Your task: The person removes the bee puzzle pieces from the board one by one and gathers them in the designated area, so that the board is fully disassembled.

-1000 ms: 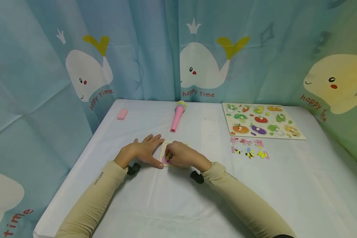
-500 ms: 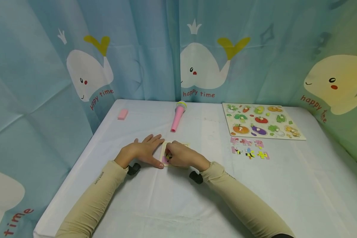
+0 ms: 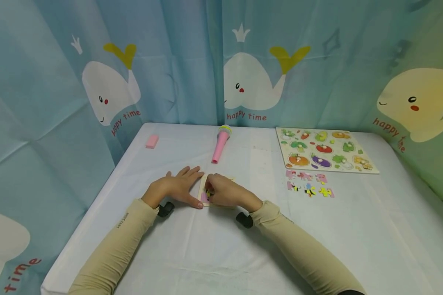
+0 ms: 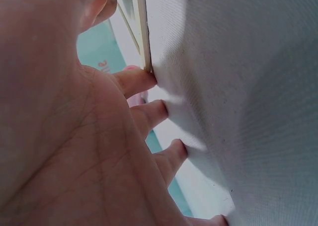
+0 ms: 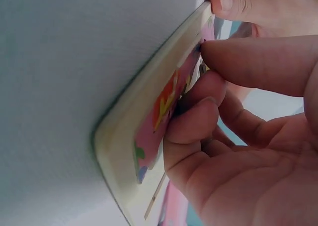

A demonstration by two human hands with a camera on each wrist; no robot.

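A small wooden puzzle tray (image 3: 202, 187) lies on the table, partly hidden under my right hand. Pink picture pieces (image 5: 149, 141) are set in it, one with orange and yellow. My left hand (image 3: 182, 189) rests flat with spread fingers at the tray's left side, its thumb at the near left corner. In the left wrist view, a finger (image 4: 136, 82) touches the tray's edge. Over the tray, my right hand (image 3: 225, 191) has curled fingers and pinches a yellow-and-black puzzle piece (image 3: 208, 194), mostly covered by the fingertips, down at the tray surface.
Several loose jigsaw pieces (image 3: 310, 189) lie in two rows at right, below a vegetable peg board (image 3: 339, 166). A pink toy microphone (image 3: 219, 148) lies beyond the tray, and a pink block (image 3: 152, 141) at far left. A whale-print curtain (image 3: 192, 73) encloses the table.
The right hand shifts only very slightly over the tray. The left hand and the other objects stay where they were.
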